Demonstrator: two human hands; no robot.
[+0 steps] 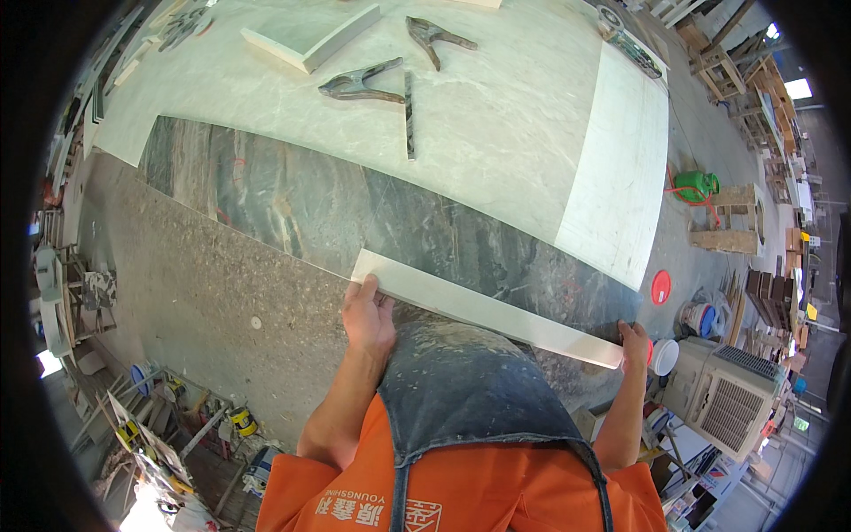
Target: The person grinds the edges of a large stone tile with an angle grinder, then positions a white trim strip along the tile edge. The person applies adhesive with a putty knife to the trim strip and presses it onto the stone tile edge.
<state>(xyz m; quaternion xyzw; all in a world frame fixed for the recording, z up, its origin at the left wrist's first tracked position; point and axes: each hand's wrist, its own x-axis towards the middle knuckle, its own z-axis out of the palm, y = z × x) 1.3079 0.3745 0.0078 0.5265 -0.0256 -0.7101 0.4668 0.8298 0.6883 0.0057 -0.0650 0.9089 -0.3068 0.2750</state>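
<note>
A long, narrow white strip (487, 310) lies along the near edge of a dark veined stone slab (355, 208). Its left end is gripped in my left hand (369, 321), thumb on top and the other fingers curled below. At the far right end of the strip, my right hand (633, 344) closes around it near the slab's right corner. The dark slab rests on a pale stone-look worktop (505, 151). My apron sits just behind the strip's near edge.
Two spring clamps (362, 82), a narrow dark strip (409, 115) and an L-shaped white piece (306, 51) lie on the worktop. A power tool (631, 46) rests at the far right, beyond a white panel (619, 155). On the right floor stand a green gas cylinder (698, 184) and buckets (698, 317).
</note>
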